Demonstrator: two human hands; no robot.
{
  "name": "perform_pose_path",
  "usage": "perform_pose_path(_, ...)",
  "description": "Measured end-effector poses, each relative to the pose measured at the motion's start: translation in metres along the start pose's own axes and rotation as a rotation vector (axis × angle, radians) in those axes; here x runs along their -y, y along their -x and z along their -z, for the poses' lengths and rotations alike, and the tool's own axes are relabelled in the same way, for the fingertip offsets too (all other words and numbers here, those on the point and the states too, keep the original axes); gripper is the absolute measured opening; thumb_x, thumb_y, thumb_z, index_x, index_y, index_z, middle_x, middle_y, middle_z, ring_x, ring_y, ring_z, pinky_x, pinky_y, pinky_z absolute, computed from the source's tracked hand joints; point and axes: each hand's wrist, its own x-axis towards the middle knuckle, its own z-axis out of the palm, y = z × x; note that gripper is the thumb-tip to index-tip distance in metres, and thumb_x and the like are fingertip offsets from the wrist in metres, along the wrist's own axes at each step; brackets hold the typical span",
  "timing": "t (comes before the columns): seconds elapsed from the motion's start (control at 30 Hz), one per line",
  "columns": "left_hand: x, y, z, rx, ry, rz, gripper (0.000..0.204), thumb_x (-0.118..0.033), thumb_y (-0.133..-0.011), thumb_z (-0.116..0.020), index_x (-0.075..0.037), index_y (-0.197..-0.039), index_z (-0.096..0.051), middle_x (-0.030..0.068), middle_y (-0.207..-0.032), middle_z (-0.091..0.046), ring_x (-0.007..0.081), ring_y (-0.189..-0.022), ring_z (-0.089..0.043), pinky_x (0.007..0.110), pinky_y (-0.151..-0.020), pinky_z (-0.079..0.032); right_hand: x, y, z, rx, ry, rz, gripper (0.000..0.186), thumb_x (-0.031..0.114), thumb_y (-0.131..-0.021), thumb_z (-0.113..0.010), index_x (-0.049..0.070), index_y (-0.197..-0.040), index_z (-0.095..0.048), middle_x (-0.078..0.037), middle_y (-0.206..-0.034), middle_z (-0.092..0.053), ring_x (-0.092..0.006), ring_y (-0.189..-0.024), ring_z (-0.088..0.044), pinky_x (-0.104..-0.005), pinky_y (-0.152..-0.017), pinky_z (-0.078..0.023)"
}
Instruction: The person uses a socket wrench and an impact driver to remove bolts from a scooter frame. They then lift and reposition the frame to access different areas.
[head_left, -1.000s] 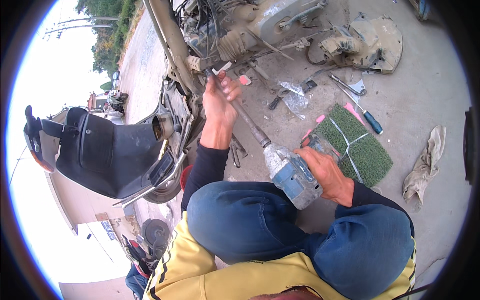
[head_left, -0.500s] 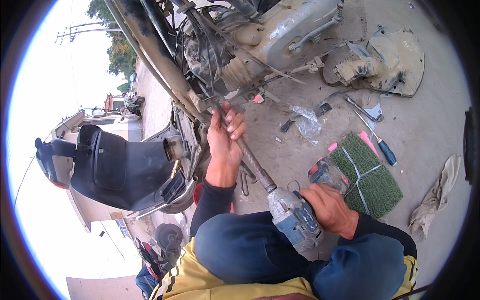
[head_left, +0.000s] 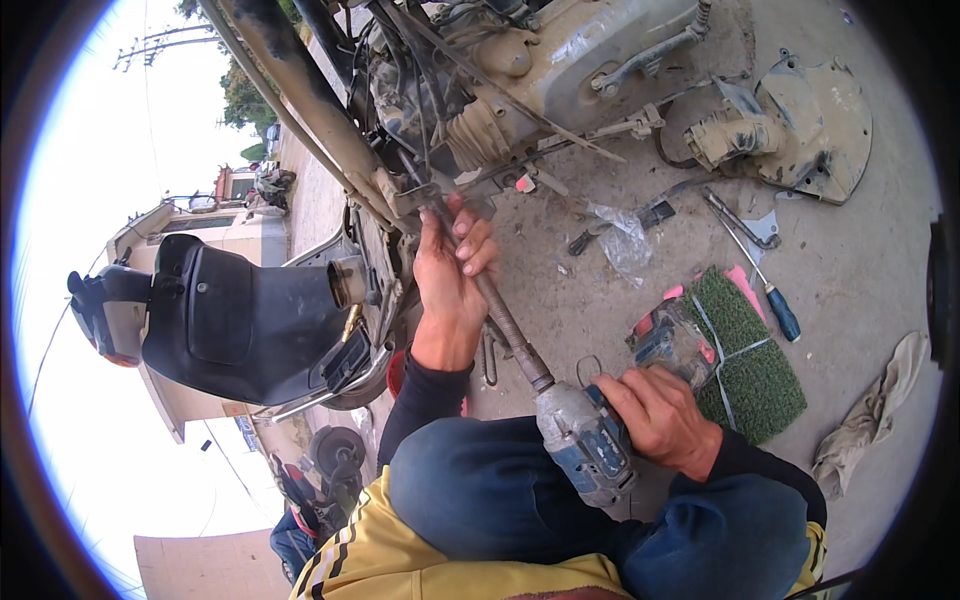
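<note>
My left hand point(head_left: 451, 285) is closed round a long steel extension shaft point(head_left: 514, 332), fingers curled near its upper end, which sits at a bracket point(head_left: 402, 196) on the dusty scooter frame; exactly how it engages is hidden. My right hand point(head_left: 662, 420) grips a grey-and-blue impact wrench point(head_left: 580, 445) at the lower end of the shaft, above my bent knees. Behind the wrench, a red-and-dark power tool part point(head_left: 662, 340), perhaps its battery end, lies beside a folded green turf pad point(head_left: 762, 390). The scooter's engine point(head_left: 540, 70) stands above my hands.
A black scooter body with seat point(head_left: 230, 330) lies left. On the ground are a plastic bag point(head_left: 622, 240), a screwdriver point(head_left: 782, 312), a bent wrench point(head_left: 740, 225), a removed cover part point(head_left: 800, 130) and a pale rag point(head_left: 870, 415). A road, parked vehicles and buildings show at far left.
The view has shifted, so the scooter, turf pad and shaft sit lower and further right. Both hands keep their grips on shaft and wrench, which stay in line with the frame bracket.
</note>
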Motion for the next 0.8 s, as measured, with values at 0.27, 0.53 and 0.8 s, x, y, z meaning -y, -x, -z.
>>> perform_pose_path(0.27,0.0,0.0,-0.004,-0.036,-0.04,-0.006,0.041,-0.039,-0.114,-0.042,-0.001,-0.121,-0.056,0.0032,-0.087,-0.044,0.0112,-0.067,-0.042,0.024,-0.051,-0.036,-0.005,0.003,-0.008,-0.068,-0.055,-0.013,0.033,0.007,-0.086,-0.069,-0.001,-0.118,-0.066,-0.011,-0.089,-0.061,-0.0276,-0.075,-0.066,-0.0381,-0.066,-0.052)
perform_pose_path(0.53,-0.001,-0.003,-0.004,-0.039,-0.005,-0.008,0.042,-0.035,-0.114,-0.043,0.004,-0.123,-0.053,0.0049,-0.087,-0.046,0.0127,-0.067,-0.044,0.026,-0.052,-0.038,-0.004,-0.003,0.001,-0.078,0.031,0.001,0.036,0.008,-0.084,-0.07,0.0,-0.119,-0.066,-0.01,-0.089,-0.06,-0.0272,-0.074,-0.066,-0.0377,-0.066,-0.051)
perform_pose_path(0.8,0.006,-0.001,0.007,-0.087,-0.132,0.001,0.033,-0.034,-0.114,-0.044,-0.003,-0.111,-0.055,0.0025,-0.083,-0.044,0.0118,-0.065,-0.041,0.025,-0.051,-0.036,-0.017,0.011,0.007,-0.013,0.023,-0.042,0.039,0.006,-0.082,-0.07,0.001,-0.12,-0.066,-0.01,-0.091,-0.06,-0.0279,-0.079,-0.065,-0.0391,-0.07,-0.05)
